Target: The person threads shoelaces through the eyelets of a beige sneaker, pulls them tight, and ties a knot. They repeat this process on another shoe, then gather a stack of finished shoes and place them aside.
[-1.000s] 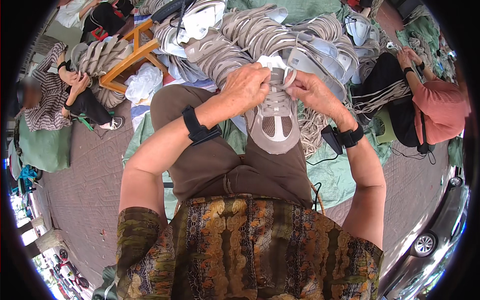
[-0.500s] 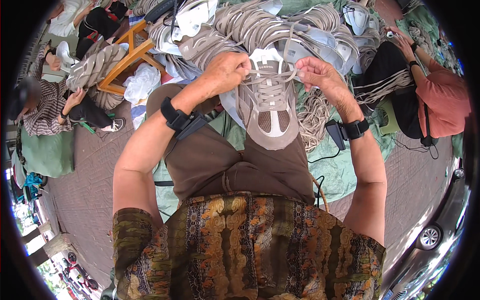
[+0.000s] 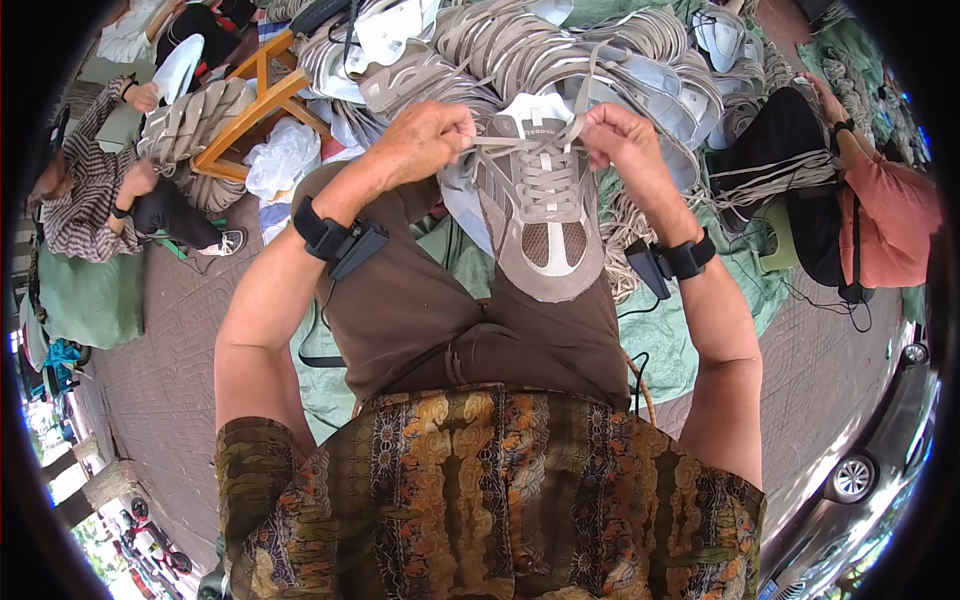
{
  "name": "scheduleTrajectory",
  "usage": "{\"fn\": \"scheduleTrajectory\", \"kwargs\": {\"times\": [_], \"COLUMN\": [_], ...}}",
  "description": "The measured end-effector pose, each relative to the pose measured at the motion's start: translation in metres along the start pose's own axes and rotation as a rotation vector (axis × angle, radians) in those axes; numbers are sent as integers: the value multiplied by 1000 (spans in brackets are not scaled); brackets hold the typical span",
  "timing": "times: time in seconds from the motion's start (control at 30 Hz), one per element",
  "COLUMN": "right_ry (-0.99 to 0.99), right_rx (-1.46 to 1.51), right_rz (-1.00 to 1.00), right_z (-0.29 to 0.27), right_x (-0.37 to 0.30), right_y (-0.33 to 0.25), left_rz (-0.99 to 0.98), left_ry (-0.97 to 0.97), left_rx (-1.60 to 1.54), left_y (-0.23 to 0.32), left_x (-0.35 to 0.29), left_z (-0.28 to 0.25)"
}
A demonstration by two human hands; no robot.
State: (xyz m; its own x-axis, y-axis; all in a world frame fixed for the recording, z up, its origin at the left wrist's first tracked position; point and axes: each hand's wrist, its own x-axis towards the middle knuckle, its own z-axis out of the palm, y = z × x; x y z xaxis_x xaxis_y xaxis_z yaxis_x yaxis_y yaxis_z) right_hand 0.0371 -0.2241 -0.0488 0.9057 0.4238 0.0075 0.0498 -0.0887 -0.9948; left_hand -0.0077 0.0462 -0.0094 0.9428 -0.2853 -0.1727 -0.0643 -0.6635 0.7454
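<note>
A taupe sneaker upper (image 3: 515, 255) with white trim lies across my lap, toe toward me. Its flat lace (image 3: 548, 187) runs crisscross up to the tongue (image 3: 540, 125). My left hand (image 3: 425, 145) is closed in a pinch on one lace end, left of the tongue, and that stretch of lace is pulled straight. Just right of the tongue, my right hand (image 3: 630, 145) pinches the other part of the lace, fingers bent close to the top eyelets. A loose lace length stands up above the right fingers.
Beyond the upper lie rows of stacked taupe uppers (image 3: 500, 45). Bundled laces (image 3: 625, 225) rest on a green sheet (image 3: 670, 350). A wooden stool (image 3: 262, 120) and white plastic bag (image 3: 283, 160) are at the left. Co-workers sit at left (image 3: 85, 210) and right (image 3: 885, 215).
My left hand has moved left, drawing its lace out. My right hand has come in closer to the tongue. The left co-worker has lifted a white piece higher.
</note>
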Motion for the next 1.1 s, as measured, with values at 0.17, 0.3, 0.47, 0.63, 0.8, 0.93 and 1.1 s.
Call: {"fn": "scheduleTrajectory", "kwargs": {"times": [0.17, 0.3, 0.47, 0.63, 0.8, 0.93, 1.1], "right_ry": [-255, -317, -312, -54, 255, 268, 176], "right_rx": [294, 210, -149, -510, -813, -607, -673], "right_rz": [185, 153, -69, -294, -489, -351, -460], "right_z": [-19, -18, -24, -15, 5, 20, 14], "right_x": [10, 0, -12, -11, -7, -2, -13], "right_y": [12, 3, 1, 1, 8, 8, 9], "left_rz": [-18, -41, -57, -20, -79, -10, -26], "left_ry": [-40, -32, -38, -16, -162, -180, -201], "left_rx": [-6, 6, -40, -98, -180, -226, -229], "left_y": [-13, -18, -20, -31, -28, -34, -29], "left_x": [1, -3, -5, -3, -7, -12, -26], "left_z": [-6, -13, -16, -10, -13, -11, -25]}}
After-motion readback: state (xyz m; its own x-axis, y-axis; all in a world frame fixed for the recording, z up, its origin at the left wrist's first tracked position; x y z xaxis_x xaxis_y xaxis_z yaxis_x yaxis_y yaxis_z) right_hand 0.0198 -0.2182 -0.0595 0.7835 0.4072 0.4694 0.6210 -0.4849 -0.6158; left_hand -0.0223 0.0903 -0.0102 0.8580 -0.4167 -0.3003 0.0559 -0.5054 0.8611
